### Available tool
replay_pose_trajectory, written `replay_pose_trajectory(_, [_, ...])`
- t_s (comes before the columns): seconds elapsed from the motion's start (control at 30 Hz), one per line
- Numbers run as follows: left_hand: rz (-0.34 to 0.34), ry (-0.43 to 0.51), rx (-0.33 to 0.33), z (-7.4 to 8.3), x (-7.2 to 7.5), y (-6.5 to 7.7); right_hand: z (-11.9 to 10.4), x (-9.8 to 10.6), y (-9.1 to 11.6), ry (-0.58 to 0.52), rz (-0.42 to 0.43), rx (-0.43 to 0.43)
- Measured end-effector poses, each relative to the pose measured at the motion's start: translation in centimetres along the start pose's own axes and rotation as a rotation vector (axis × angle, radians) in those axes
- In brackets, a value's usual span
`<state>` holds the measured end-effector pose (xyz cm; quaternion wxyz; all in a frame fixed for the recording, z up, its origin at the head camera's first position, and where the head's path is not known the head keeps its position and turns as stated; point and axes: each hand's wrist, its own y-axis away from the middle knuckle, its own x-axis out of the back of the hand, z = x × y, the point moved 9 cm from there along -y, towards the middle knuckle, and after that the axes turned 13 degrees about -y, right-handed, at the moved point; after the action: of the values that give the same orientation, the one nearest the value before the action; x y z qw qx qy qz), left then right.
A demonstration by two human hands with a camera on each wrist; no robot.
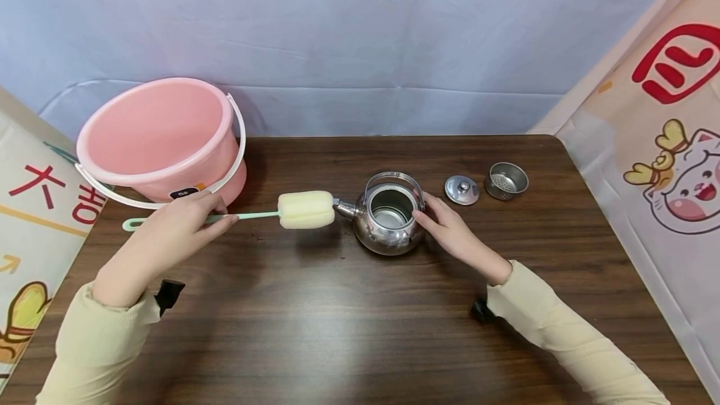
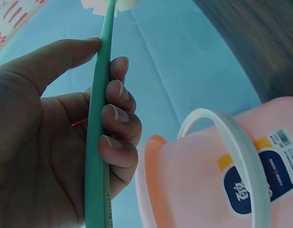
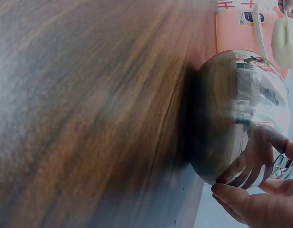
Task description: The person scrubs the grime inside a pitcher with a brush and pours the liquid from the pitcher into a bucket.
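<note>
My left hand (image 1: 180,224) grips the green handle of a sponge bottle brush (image 1: 306,210), fingers curled round it in the left wrist view. The brush lies level over the table, its pale yellow sponge head pointing right, end close by the spout tip of a shiny steel kettle (image 1: 382,244). The kettle stands upright and uncovered, its hoop handle raised. My right hand (image 1: 450,230) holds the kettle's right side, thumb near the rim and fingers against the body. In the right wrist view, fingertips (image 3: 227,192) touch the polished wall, which mirrors the hand.
A pink bucket (image 1: 216,161) with a white handle stands at the back left, behind my left hand. To the kettle's right lie a steel lid (image 1: 462,190) and a small perforated strainer cup (image 1: 507,181). The dark wooden table (image 1: 337,330) meets a pale cloth backdrop.
</note>
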<state>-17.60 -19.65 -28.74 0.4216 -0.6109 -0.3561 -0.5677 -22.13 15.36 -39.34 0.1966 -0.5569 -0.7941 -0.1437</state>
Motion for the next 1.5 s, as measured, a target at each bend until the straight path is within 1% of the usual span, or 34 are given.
replay_pose_trajectory(0.17, [0.011,0.004,-0.013,0.5,0.3,-0.5,0.1,0.0,0.0,-0.002,0.001,-0.002])
replay_pose_trajectory(0.3, [0.008,0.018,-0.009,0.9,0.6,-0.8,0.1,0.0,0.0,0.003,0.002,-0.005])
replay_pose_trajectory(0.47, [0.022,0.044,-0.023,1.4,0.9,-1.4,0.1,0.0,0.0,0.006,-0.003,-0.006])
replay_pose_trajectory(0.57, [0.032,0.051,-0.04,1.9,1.0,-1.9,0.2,0.0,0.0,0.005,-0.004,-0.009])
replay_pose_trajectory(0.8, [0.027,0.051,-0.032,2.6,1.1,-3.1,0.2,0.0,0.0,0.015,-0.002,-0.013])
replay_pose_trajectory(1.03, [0.048,0.043,-0.061,3.6,1.4,-4.2,0.1,0.0,0.0,0.015,-0.005,-0.009])
replay_pose_trajectory(1.5, [0.016,0.011,-0.073,4.5,1.7,-5.9,0.2,-0.1,0.0,0.01,-0.011,-0.011])
